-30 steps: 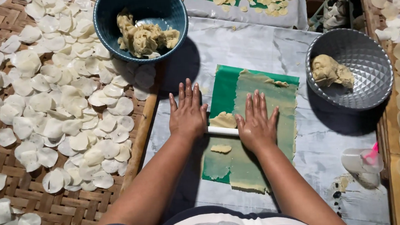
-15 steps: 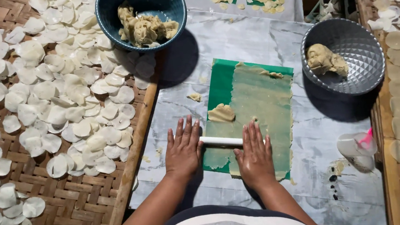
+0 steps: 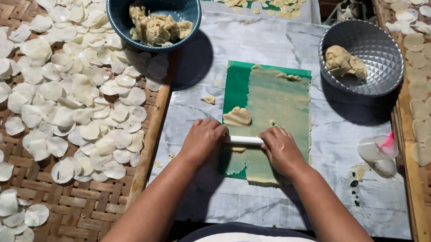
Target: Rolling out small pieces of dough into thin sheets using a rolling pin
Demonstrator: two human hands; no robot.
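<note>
Rolling pin (image 3: 243, 140), white, thin: lying crosswise on the green sheet (image 3: 237, 86) at the near end of the flattened dough (image 3: 276, 116), drawn back toward the body from a second ago. Left hand (image 3: 202, 140) and right hand (image 3: 279, 149) curled loosely over its two ends, pressing down. Small dough lump (image 3: 237, 116) now clear of the pin, just beyond it. Table (image 3: 276, 42) beneath.

Bright overhead light, sharp focus, dark bowl shadows.

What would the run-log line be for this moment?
left hand: on white rolling pin | right hand: on its other end | pin: across thin beige dough sheet on green mat
</note>
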